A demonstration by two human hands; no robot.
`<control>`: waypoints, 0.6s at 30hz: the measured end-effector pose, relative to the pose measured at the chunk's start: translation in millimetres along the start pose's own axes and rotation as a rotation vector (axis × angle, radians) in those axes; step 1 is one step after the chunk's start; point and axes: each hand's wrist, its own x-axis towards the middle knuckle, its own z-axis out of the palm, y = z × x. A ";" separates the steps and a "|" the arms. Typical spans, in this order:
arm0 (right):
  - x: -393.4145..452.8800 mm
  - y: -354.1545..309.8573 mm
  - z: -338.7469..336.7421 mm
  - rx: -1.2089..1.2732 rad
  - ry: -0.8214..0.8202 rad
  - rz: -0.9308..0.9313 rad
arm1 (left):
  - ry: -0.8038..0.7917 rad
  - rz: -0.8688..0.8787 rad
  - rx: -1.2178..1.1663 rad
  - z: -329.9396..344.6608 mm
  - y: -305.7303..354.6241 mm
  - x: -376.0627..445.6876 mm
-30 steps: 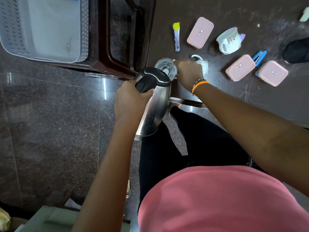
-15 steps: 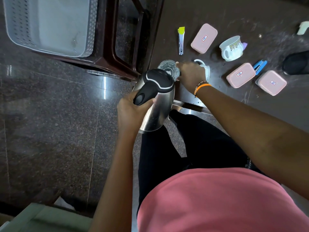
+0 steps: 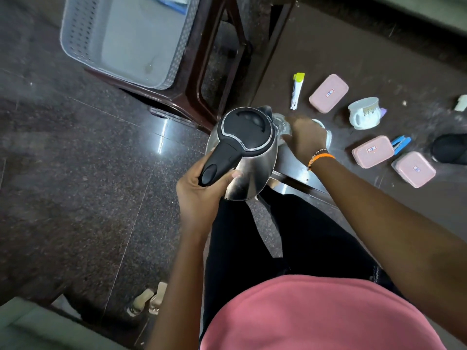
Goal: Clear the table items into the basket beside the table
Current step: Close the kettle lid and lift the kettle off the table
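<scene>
basket (image 3: pixel 83 46) open-topped, stool frame (image 3: pixel 202 79) between

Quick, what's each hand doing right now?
Left hand: grips the kettle by its handle.
Right hand: curled on the glass, blurred.

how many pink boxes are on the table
3. One pink box lies right of the nail clipper. One lies beside the blue clip, below the mug. One is nearest the table edge. The arms could hide more.

Steel kettle (image 3: pixel 249 157) upright, off the table (image 3: pixel 328 46) edge.
</scene>
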 end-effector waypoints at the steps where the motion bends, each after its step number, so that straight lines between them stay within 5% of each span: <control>1: 0.6 -5.5 -3.3 0.025 0.022 0.003 | 0.025 0.007 -0.037 -3.9 2.9 1.8; 18: 88.4 -194.6 -85.7 0.576 0.190 0.016 | 0.377 0.362 -0.299 -120.7 102.4 145.7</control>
